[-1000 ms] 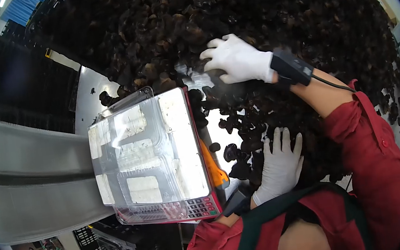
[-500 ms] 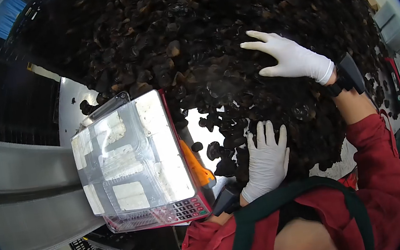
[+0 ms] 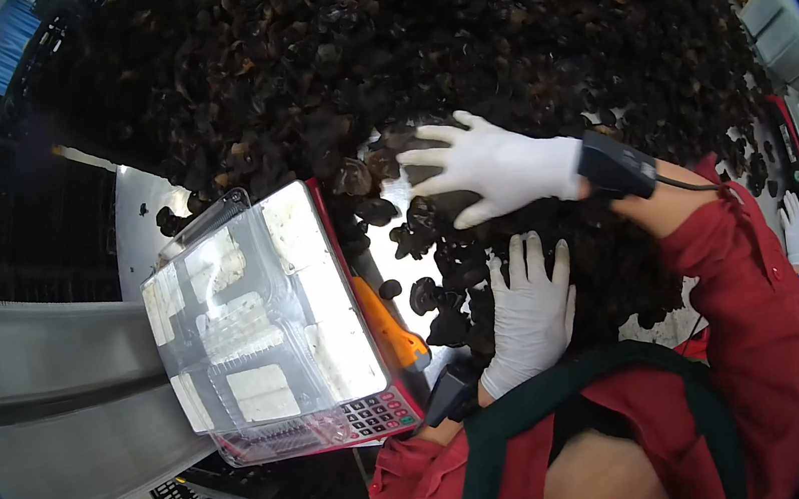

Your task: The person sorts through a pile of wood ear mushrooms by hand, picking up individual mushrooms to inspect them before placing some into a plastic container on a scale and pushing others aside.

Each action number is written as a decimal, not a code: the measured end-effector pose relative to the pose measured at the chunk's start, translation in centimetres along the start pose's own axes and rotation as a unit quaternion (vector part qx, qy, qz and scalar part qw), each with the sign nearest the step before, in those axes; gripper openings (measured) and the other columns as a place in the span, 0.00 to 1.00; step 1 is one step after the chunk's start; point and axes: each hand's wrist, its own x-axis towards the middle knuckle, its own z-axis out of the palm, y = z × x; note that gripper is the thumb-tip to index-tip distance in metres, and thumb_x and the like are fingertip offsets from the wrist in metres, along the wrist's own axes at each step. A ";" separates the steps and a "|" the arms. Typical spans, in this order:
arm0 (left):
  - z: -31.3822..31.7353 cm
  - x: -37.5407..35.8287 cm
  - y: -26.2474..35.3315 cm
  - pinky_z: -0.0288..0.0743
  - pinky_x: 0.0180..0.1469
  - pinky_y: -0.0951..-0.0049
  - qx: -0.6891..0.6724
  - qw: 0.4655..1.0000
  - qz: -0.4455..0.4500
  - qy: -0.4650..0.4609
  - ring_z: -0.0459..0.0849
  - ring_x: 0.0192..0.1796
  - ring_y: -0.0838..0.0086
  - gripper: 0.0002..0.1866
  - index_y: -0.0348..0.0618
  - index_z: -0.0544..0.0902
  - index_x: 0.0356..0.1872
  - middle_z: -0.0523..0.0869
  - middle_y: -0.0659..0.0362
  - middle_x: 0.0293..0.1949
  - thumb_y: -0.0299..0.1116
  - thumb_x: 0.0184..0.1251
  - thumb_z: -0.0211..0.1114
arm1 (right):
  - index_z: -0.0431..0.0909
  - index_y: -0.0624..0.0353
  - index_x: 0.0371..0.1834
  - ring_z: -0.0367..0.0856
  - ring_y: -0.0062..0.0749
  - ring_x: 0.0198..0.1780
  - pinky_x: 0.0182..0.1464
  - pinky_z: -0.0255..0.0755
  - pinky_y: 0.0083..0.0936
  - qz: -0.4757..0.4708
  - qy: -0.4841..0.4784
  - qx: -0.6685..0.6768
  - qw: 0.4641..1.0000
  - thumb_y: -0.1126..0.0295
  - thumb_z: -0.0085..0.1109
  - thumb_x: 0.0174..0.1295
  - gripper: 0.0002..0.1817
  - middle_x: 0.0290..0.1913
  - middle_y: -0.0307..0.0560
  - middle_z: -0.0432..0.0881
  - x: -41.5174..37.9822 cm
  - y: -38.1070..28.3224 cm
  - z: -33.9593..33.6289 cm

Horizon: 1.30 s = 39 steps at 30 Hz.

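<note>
A large heap of dark, curled pieces covers the metal table. My right hand, in a white glove, lies over the heap with its fingers spread and pointing left, beside a small bare patch of table. Below it, my left hand, also gloved in white, rests at the near edge of the heap with fingers extended forward and nothing visibly held. Several loose dark pieces are just left of my left hand.
At the left stands a red scale with clear plastic trays on its plate. An orange-handled tool lies beside it. Another red scale is at the far right, near another person's gloved hand.
My right hand has moved left and slightly nearer, over the heap. Pieces have shifted, baring table by its fingers. My left hand stays in place. Another person's hand has appeared at the right.
</note>
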 end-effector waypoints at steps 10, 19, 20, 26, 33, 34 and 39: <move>0.1 -0.3 0.3 0.71 0.54 0.56 -0.022 0.997 0.053 0.049 0.79 0.53 0.54 0.23 0.38 0.79 0.59 0.80 0.48 0.47 0.36 0.65 0.63 | 0.74 0.41 0.70 0.57 0.54 0.79 0.77 0.48 0.65 0.153 0.032 0.027 0.987 0.56 0.70 0.57 0.34 0.78 0.48 0.62 -10.9 -4.1 -0.4; -1.6 -0.1 0.4 0.75 0.38 0.63 -0.113 0.981 0.035 0.154 0.82 0.37 0.59 0.13 0.43 0.81 0.44 0.83 0.55 0.38 0.29 0.58 0.70 | 0.74 0.42 0.69 0.63 0.43 0.77 0.75 0.54 0.62 0.189 0.028 0.040 0.981 0.66 0.70 0.55 0.34 0.75 0.37 0.69 -13.8 -8.3 0.2; -1.7 -0.1 0.2 0.74 0.42 0.61 -0.115 0.980 0.022 0.158 0.81 0.41 0.59 0.14 0.43 0.81 0.45 0.82 0.55 0.41 0.29 0.58 0.70 | 0.73 0.42 0.69 0.64 0.43 0.76 0.75 0.54 0.62 0.186 0.035 0.055 0.980 0.66 0.70 0.54 0.35 0.74 0.37 0.70 -14.1 -8.8 0.5; -1.4 1.3 -0.9 0.58 0.71 0.42 0.009 0.985 -0.035 0.169 0.65 0.72 0.45 0.30 0.41 0.74 0.65 0.70 0.44 0.67 0.32 0.59 0.69 | 0.75 0.46 0.67 0.68 0.43 0.72 0.78 0.50 0.57 0.200 0.013 0.121 0.972 0.64 0.69 0.55 0.32 0.70 0.40 0.74 -16.2 -10.2 0.7; -1.5 1.4 -0.2 0.56 0.71 0.36 0.074 0.994 -0.069 0.032 0.62 0.74 0.39 0.33 0.41 0.69 0.72 0.69 0.39 0.69 0.46 0.69 0.63 | 0.81 0.54 0.58 0.76 0.43 0.64 0.67 0.67 0.45 0.154 0.063 0.196 0.966 0.60 0.70 0.57 0.25 0.63 0.44 0.80 -18.1 -9.8 -1.3; -1.6 1.2 0.0 0.58 0.71 0.38 0.078 0.995 -0.063 0.014 0.63 0.74 0.39 0.33 0.41 0.69 0.71 0.71 0.39 0.68 0.46 0.69 0.63 | 0.81 0.54 0.58 0.76 0.43 0.64 0.67 0.67 0.45 0.155 0.065 0.197 0.966 0.60 0.70 0.57 0.25 0.63 0.44 0.80 -18.3 -9.5 -1.3; -2.7 0.4 0.7 0.67 0.57 0.59 0.118 0.991 -0.044 0.043 0.79 0.53 0.59 0.26 0.42 0.77 0.63 0.82 0.51 0.53 0.45 0.68 0.65 | 0.83 0.56 0.53 0.81 0.43 0.54 0.55 0.76 0.35 0.167 0.169 0.157 0.959 0.64 0.71 0.56 0.21 0.59 0.47 0.82 -18.6 -8.6 -1.4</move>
